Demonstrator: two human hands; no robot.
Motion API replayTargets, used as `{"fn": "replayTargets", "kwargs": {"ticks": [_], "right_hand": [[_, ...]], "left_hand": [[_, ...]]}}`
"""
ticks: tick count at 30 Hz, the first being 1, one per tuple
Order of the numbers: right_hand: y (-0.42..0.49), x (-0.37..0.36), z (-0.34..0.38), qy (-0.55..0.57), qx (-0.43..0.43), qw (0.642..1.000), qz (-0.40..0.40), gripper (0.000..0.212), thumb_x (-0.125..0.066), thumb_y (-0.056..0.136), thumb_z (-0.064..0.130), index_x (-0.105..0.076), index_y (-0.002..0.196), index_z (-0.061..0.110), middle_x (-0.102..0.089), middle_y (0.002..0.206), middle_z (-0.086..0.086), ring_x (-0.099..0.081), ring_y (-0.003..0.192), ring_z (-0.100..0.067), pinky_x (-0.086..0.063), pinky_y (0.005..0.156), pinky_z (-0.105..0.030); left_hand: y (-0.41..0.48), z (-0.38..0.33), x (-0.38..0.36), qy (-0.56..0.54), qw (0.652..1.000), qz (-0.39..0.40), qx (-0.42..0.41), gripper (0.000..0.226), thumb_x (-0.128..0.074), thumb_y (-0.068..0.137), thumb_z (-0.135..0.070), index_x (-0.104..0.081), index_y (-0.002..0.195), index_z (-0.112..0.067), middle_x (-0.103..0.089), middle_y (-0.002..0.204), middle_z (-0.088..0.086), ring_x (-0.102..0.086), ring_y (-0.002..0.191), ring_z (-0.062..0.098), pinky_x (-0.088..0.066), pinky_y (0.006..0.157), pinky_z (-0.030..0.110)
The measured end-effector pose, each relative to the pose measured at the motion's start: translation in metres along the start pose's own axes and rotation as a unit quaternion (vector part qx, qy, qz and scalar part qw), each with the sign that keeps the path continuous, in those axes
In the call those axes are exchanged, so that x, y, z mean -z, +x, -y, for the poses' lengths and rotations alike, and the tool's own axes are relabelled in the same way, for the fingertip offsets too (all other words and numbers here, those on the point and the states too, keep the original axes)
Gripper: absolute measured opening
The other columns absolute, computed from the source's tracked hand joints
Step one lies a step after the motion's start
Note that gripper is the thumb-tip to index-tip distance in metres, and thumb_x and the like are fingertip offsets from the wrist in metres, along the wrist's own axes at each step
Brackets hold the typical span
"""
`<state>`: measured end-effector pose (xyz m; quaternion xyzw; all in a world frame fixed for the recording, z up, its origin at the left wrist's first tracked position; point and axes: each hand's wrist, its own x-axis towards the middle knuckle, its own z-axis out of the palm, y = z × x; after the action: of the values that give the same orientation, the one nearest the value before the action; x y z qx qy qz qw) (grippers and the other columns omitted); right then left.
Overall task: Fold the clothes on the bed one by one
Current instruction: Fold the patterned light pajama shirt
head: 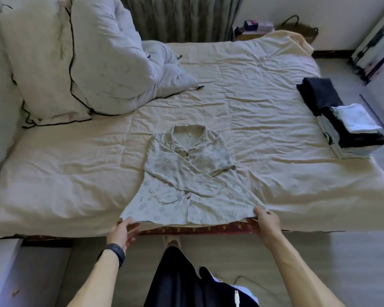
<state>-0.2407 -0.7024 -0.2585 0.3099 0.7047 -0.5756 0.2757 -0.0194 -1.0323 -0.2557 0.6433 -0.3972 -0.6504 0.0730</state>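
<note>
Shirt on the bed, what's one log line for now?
shirt: sleeves crossed | left hand: holds hem corner | right hand: holds other corner

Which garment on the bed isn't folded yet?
The patterned collared shirt at the near edge, hem pinched by left hand and right hand; the rest sit in the folded stack at right.

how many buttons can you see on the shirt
2. One brown button sits just below the collar of the patterned shirt; the second button is lower on the placket, near the hem. The crossed sleeves may hide more between them.
</note>
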Motion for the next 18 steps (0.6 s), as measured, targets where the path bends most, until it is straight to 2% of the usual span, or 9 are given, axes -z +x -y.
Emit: {"fn": "replayTargets", "kwargs": {"ticks": [4, 7, 9, 11, 15, 18], "right_hand": [[0.029, -0.019, 0.029, 0.004, -0.015, 1.000, 0.023, 0.013, -0.058, 0.101, 0.015, -0.062, 0.109, 0.006, -0.068, 0.099, -0.015, -0.068, 0.087, -0.025, -0.055, 0.064, -0.034], [0.048, -0.035, 0.057, 0.019, -0.018, 0.999, 0.023, 0.009, -0.056, 0.102, 0.016, -0.060, 0.102, 0.007, -0.067, 0.098, -0.015, -0.067, 0.084, -0.024, -0.054, 0.067, -0.035], [0.072, -0.057, 0.081, 0.022, -0.024, 0.999, 0.020, 0.010, -0.057, 0.103, 0.017, -0.057, 0.098, 0.009, -0.064, 0.095, -0.014, -0.066, 0.081, -0.023, -0.054, 0.066, -0.035], [0.102, -0.087, 0.107, 0.023, -0.027, 0.999, 0.010, 0.010, -0.058, 0.102, 0.017, -0.056, 0.095, 0.010, -0.062, 0.091, -0.013, -0.064, 0.078, -0.022, -0.054, 0.066, -0.035], [0.191, -0.161, 0.150, 0.012, -0.024, 1.000, -0.001, 0.009, -0.058, 0.100, 0.014, -0.054, 0.093, 0.010, -0.061, 0.088, -0.012, -0.063, 0.074, -0.021, -0.057, 0.062, -0.033], [0.270, -0.220, 0.175, -0.010, -0.005, 1.000, 0.003, 0.010, -0.059, 0.099, 0.013, -0.053, 0.092, 0.010, -0.061, 0.090, -0.014, -0.064, 0.074, -0.022, -0.058, 0.055, -0.031]], "left_hand": [[0.027, -0.038, -0.023, 0.004, 1.000, 0.011, -0.011, 0.006, -0.056, 0.101, -0.023, -0.057, 0.102, -0.017, -0.067, 0.091, 0.002, -0.070, 0.052, 0.013, -0.040, 0.038, 0.018], [0.047, -0.067, -0.045, -0.003, 1.000, 0.020, -0.019, 0.009, -0.056, 0.101, -0.026, -0.058, 0.105, -0.019, -0.070, 0.092, 0.002, -0.072, 0.071, 0.018, -0.044, 0.050, 0.025], [0.071, -0.092, -0.067, -0.005, 0.999, 0.015, -0.028, 0.008, -0.056, 0.101, -0.025, -0.059, 0.103, -0.018, -0.070, 0.091, 0.003, -0.070, 0.077, 0.020, -0.046, 0.057, 0.030], [0.106, -0.118, -0.097, 0.001, 1.000, 0.009, -0.030, 0.009, -0.055, 0.101, -0.024, -0.058, 0.097, -0.017, -0.068, 0.086, 0.004, -0.069, 0.074, 0.020, -0.047, 0.061, 0.032], [0.209, -0.166, -0.165, 0.022, 0.999, -0.004, -0.046, 0.015, -0.055, 0.100, -0.024, -0.059, 0.088, -0.015, -0.067, 0.077, 0.006, -0.069, 0.053, 0.016, -0.050, 0.062, 0.031], [0.299, -0.200, -0.214, 0.056, 0.996, -0.017, -0.066, 0.018, -0.057, 0.096, -0.028, -0.062, 0.084, -0.016, -0.069, 0.075, 0.007, -0.071, 0.062, 0.022, -0.049, 0.052, 0.026]]}}
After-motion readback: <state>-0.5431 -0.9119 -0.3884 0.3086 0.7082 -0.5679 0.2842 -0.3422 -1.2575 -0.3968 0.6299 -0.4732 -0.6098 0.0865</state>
